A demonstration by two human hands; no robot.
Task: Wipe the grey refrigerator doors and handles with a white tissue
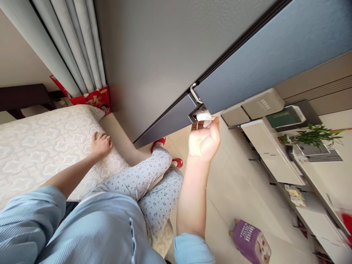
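My right hand (205,141) is raised with the palm side towards me, its fingers closed on a crumpled white wipe (205,116). The wipe is against the gap beside a metal hinge (195,93), between the upper blue-grey door (264,51) and the lower door (165,119) of a tall grey cabinet-like appliance, perhaps a fridge. My fingertips are partly hidden behind the wipe. On the patterned cream sofa cover (49,143) rests my left hand (101,145), its fingers curled in and a ring on one of them. Nothing shows in that hand.
The appliance's grey side (148,55) rises in front of me. A red box (95,101) stands by the grey curtain (77,40). A purple stool (249,238) is on the tiled floor (228,176). White cabinets (264,135), storage boxes (262,104) and a green plant (313,135) are at right.
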